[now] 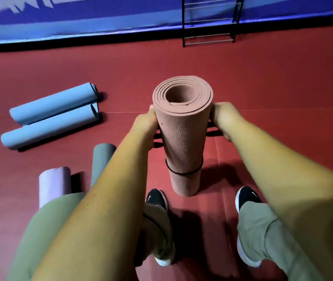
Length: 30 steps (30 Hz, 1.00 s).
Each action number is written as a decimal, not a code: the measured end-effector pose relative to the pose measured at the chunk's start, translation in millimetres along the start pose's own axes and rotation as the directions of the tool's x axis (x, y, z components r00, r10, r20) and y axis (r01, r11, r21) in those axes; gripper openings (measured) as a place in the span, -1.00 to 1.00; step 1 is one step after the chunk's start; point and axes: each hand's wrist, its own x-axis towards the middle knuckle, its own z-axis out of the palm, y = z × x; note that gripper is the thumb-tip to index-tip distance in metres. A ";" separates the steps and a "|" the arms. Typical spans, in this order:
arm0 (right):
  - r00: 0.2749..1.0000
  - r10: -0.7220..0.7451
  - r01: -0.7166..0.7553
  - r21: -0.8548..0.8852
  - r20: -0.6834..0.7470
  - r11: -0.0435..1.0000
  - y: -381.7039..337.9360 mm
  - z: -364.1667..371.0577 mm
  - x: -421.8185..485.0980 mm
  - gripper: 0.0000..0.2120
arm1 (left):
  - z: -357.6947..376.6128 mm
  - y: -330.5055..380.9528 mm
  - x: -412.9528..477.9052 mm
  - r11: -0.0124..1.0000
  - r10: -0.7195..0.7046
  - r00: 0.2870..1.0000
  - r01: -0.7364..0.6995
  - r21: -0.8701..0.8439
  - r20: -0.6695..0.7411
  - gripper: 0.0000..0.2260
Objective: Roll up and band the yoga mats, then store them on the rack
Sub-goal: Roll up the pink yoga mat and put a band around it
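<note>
The terracotta mat (182, 134) stands rolled and upright on the red floor (263, 88), just ahead of the person's feet; a lower band (182, 173) already circles it near the base; the left hand (146, 122) and right hand (223, 118) press against its two sides below the top, and each grip looks closed on a stretched upper band (212, 131), whose dark strands show beside both wrists, though the fingertips are hidden behind the roll. The step in hand, as I judge it, is seating this second band; to do it well, keep the pull even on both sides so the roll stays upright, hold the loop level, let it close on the mat gently rather than snap, and place it well apart from the first so the coil at the open end cannot loosen. Two blue mats (54, 102) lie touching on the floor to the left; a grey mat (101, 159) and a lilac mat (54, 183) sit nearer; the black rack (210, 40) stands against the far wall, well apart from everything. As for writing: the blue banner (80, 17) carries white lettering too blurred to read; each black shoe (155, 198) bears a white swoosh mark, with no legible word; the mats show no label.
</note>
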 end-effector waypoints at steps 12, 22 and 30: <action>0.979 0.042 -0.030 -0.064 0.198 0.998 -48.6 2.8 -105.7 -0.64 | -27.8 39.8 -114.2 0.982 0.028 0.966 -0.075 0.175 0.255 -0.67; 0.921 -0.327 0.360 -0.147 0.211 0.921 -92.9 113.7 -167.6 -0.63 | -150.5 45.9 -146.3 0.961 0.275 0.960 -0.275 0.006 0.044 -0.80; 0.793 -0.466 0.576 -0.234 0.393 0.783 -93.9 267.4 -206.2 -0.46 | -295.8 -23.0 -152.2 0.877 0.442 0.891 -0.454 -0.155 -0.104 -0.68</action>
